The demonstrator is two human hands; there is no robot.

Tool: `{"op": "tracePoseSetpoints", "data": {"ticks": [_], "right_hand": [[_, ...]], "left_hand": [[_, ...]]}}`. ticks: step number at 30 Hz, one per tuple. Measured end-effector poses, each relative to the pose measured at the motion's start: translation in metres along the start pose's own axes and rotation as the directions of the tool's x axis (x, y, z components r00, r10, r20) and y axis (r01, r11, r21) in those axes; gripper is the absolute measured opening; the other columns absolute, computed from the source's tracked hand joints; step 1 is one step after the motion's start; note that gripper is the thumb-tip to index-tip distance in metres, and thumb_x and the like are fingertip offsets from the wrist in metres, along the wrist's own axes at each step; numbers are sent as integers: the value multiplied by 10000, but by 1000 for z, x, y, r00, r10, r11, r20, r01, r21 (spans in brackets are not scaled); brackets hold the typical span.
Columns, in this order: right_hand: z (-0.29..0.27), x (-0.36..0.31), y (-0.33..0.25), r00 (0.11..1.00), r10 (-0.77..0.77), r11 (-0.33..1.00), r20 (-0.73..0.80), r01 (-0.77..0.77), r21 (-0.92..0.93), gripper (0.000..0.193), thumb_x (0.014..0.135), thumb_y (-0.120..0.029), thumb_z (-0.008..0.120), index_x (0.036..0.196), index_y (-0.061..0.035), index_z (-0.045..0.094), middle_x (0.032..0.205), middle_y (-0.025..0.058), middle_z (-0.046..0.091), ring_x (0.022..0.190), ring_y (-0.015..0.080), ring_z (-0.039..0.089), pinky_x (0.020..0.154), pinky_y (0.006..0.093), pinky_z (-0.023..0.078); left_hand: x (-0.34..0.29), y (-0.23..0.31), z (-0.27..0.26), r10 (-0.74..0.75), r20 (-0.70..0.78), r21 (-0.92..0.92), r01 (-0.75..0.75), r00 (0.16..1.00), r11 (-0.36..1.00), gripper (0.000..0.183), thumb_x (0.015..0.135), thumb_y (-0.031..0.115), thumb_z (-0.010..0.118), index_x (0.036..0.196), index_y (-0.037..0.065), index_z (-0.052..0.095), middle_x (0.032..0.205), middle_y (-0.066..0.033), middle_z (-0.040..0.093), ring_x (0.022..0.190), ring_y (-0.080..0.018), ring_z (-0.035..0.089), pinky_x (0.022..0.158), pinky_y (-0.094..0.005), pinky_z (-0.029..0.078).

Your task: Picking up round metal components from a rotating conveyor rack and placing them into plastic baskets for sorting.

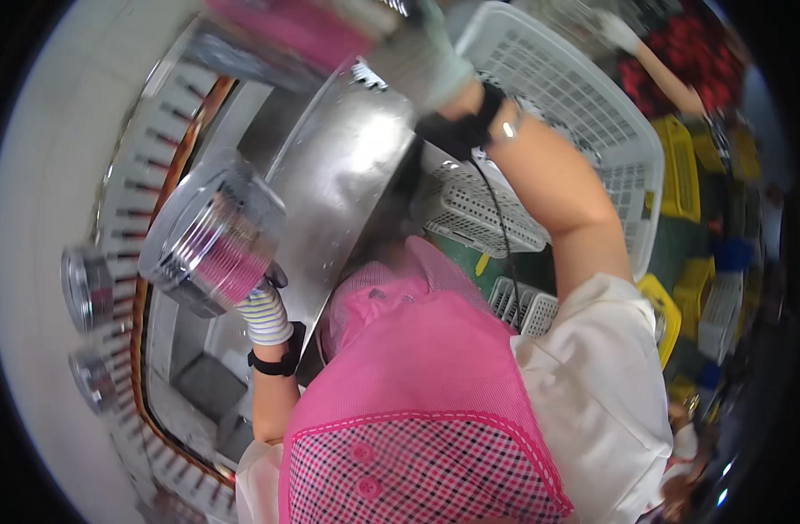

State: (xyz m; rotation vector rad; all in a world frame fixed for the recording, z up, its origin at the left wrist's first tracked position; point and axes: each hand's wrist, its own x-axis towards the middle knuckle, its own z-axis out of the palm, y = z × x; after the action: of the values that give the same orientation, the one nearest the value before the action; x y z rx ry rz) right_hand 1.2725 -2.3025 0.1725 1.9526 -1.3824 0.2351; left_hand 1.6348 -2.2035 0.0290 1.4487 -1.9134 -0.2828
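Note:
My left hand (264, 307), in a striped knitted glove with dark fingertips, grips a shiny, round metal pot (209, 240) from below. The pot is tilted, and its ribbed side mirrors pink. Most of the fingers are hidden behind it. At the top, my right hand (439, 70), in a pale glove, is stretched far out and smeared by motion. Against or beside it is a blurred shiny metal thing with a pink patch (304, 31); whether the hand holds it I cannot tell. Black bands circle both wrists.
A wet steel work surface (343, 166) lies between my arms. To the right stands a large white perforated basket (583, 96), with smaller white baskets (483, 210) below. Metal pots (87, 288) stand beyond the slatted rack (129, 218) at left. Yellow crates (677, 166) and a person's arm (666, 79) are farther right.

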Motion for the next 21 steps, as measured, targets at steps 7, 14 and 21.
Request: {"op": "tracePoseSetpoints", "data": {"ticks": [7,14,21], "right_hand": [[-25,-274,104,396,861,397,318,-916,65,284,876,-231,497,1107,-69,528,804,191,615,692,359,590,652,437,474],[-40,-477,139,85,883,175,461,-972,-155,303,885,-276,475,1120,-99,547,895,227,614,796,401,592,688,478,471],[10,-509,168,19,824,126,566,-981,-150,285,879,-218,481,1132,-110,556,933,203,624,844,376,603,734,447,483]], "left_hand": [[79,120,80,77,364,-635,187,928,749,518,896,527,430,964,28,550,648,-28,524,482,-99,442,446,-254,350],[137,252,261,391,510,-607,-2,766,794,304,934,299,470,1027,22,553,648,-3,503,519,-64,440,457,-225,358],[174,353,458,346,738,-209,-291,580,934,272,893,217,453,1066,66,600,930,-214,627,884,-362,593,814,-416,460]]}}
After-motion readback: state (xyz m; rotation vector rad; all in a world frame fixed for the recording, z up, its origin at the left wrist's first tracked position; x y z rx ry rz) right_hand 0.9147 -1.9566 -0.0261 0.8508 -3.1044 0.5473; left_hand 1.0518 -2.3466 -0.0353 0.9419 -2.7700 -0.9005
